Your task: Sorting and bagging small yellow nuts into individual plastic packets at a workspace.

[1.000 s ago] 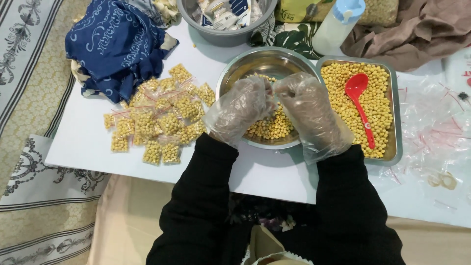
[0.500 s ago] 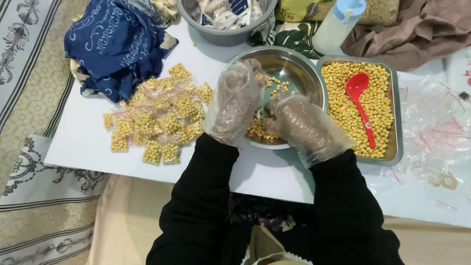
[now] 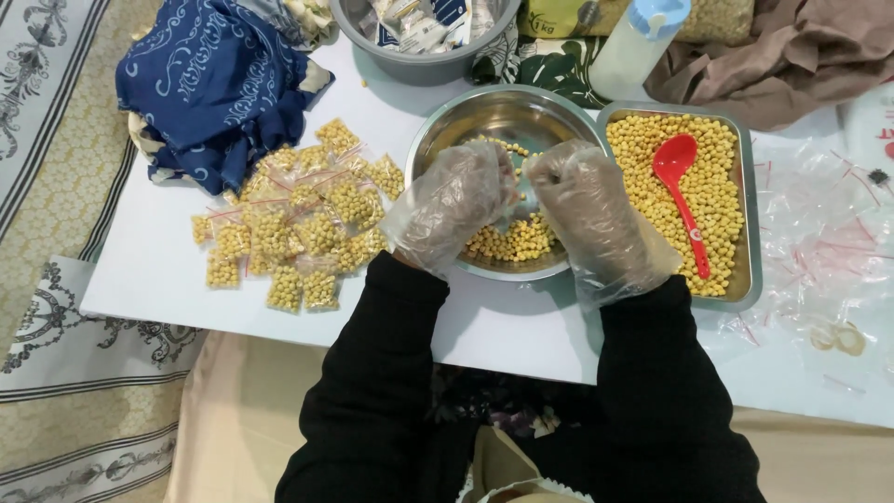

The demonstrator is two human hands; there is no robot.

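Both my hands wear clear plastic gloves and meet over a steel bowl (image 3: 436, 121) with yellow beans (image 3: 512, 244) in its near half. My left hand (image 3: 456, 205) and my right hand (image 3: 591, 214) are curled, fingertips together, pinching what looks like a small clear bag (image 3: 522, 203) between them; the bag is mostly hidden. To the right of the bowl stands a steel tray (image 3: 752, 244) full of the same beans, with a red spoon (image 3: 678, 177) lying on them. A heap of small filled bags (image 3: 298, 233) lies left of the bowl.
The white table (image 3: 149, 279) also holds a blue patterned cloth (image 3: 209, 84) at the back left, a grey bowl (image 3: 410, 61) of packets, a white bottle (image 3: 638, 47), brown cloth (image 3: 782, 56) and loose empty clear bags (image 3: 829, 233) on the right.
My right hand has come up out of the beans and my left hand has come down; they now meet over the bowl again, as one second ago.
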